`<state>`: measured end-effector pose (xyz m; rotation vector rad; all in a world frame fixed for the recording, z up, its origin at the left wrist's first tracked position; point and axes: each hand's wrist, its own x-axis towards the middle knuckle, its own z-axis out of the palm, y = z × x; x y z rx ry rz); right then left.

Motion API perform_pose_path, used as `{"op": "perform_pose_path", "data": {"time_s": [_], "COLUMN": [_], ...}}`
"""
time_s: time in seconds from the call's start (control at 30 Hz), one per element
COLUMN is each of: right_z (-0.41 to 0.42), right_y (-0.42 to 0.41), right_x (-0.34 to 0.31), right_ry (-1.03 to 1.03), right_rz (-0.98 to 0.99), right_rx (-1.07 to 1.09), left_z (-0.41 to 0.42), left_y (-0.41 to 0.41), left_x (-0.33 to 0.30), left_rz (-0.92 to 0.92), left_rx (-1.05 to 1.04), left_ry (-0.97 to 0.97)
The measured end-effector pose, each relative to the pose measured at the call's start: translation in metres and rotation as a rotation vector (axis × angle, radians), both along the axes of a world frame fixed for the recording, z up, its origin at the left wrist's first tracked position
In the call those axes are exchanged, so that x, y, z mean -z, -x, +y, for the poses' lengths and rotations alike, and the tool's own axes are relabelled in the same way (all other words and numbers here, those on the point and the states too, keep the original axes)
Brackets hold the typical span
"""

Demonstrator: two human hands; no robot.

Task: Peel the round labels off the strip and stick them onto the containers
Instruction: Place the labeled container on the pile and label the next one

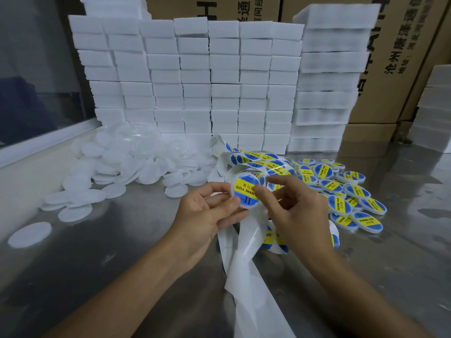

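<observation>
Both hands meet over the shiny tabletop (73, 276). The left hand (202, 215) pinches a small round tub (245, 191) by its edge. The tub has a blue and yellow label on top. The right hand (296, 206) has bent fingers, and its thumb presses on that label. The fingers hide part of the tub. The white strip (246, 259) runs down below the tub and is cut off at the bottom. More labels sit on the strip behind the tub. Right of the tub lies a heap of done tubs (346, 189). Left of it lies a pile of plain tubs (127, 164). Behind stands a wall of white blocks (195, 76).
</observation>
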<state>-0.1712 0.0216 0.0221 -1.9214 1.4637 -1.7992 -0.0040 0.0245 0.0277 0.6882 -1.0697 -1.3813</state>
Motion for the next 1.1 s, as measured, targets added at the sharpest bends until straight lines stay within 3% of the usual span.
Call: {"op": "perform_pose_path", "data": {"time_s": [0.13,0.3,0.53,0.9,1.1], "right_z": [0.003,0.002,-0.004,0.001,-0.001], "right_y": [-0.007,-0.006,0.003,-0.002,0.002], "right_x": [0.002,0.001,-0.007,-0.002,-0.005], "right_ry": [0.032,-0.028,-0.097,-0.161,-0.121], "right_rz": [0.041,0.003,-0.257,-0.086,-0.252], "right_rx": [-0.108,-0.206,-0.396,-0.273,-0.321], "left_z": [-0.001,-0.001,0.0,-0.002,0.0], "left_y": [0.001,-0.001,-0.002,-0.005,-0.009], "left_x": [0.0,0.002,0.001,0.002,0.0], "left_rz": [0.044,0.027,-0.075,-0.096,-0.217], "left_rx": [0.156,0.192,0.185,0.186,0.2], "left_ry": [-0.014,0.007,0.019,0.011,0.062]}}
